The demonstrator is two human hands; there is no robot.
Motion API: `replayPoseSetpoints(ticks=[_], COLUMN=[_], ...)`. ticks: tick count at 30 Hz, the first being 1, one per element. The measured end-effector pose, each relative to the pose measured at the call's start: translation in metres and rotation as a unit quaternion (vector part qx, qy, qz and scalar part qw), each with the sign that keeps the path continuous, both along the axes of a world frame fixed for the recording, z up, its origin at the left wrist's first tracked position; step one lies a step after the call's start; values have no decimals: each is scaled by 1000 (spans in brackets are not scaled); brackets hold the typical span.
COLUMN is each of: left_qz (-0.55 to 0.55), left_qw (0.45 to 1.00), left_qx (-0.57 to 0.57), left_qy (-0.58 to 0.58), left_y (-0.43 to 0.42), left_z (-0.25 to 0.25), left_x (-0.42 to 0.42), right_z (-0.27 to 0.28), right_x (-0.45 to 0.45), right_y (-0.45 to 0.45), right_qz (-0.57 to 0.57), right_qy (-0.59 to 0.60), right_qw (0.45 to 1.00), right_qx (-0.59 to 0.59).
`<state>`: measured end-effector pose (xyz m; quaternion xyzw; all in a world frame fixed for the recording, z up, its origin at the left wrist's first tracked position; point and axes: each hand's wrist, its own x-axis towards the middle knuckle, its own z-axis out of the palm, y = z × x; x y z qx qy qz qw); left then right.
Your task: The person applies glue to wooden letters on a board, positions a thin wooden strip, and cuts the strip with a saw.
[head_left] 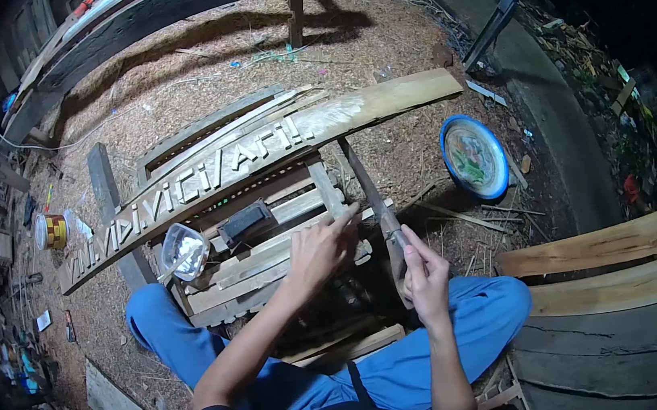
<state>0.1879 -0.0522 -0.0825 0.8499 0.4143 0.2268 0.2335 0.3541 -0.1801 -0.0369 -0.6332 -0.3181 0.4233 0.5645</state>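
Observation:
My right hand (424, 279) is closed around a long, narrow, dark piece (366, 180), whose exact kind I cannot make out. It slants from the carved board down toward my right knee. My left hand (319, 248) hovers over the slatted wooden frame (254, 266), fingers curled and index finger reaching toward the dark piece; anything inside it is hidden. Across the frame lies a long wooden board (405, 95) with raised pale letters (189, 187). A dark block (245, 224) sits below the letters. Beside it, a clear plastic tub (185, 252) contains white stuff and a stick.
A round blue-rimmed tray (445, 143) rests on the shavings at right. Planks (608, 242) lie near my right knee. A wooden bench (186, 19) stands at the back, a yellow-and-red labelled tub (50, 231) at left. A dark post (506, 2) leans by a concrete edge (531, 101).

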Motion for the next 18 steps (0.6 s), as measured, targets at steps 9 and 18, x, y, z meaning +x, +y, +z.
replayPoseSetpoints(ticks=[9,18], left_qz=[-5,33], left_qw=[996,980], left_qx=[86,170], left_qy=[6,96], left_y=[16,42], left_z=[-8,-23], left_x=[-28,18], right_z=[-54,4], right_x=[-11,-24], right_y=[3,3], right_qz=[5,1], right_qy=[-117,-95], right_qw=[989,995], right_qx=[86,-19])
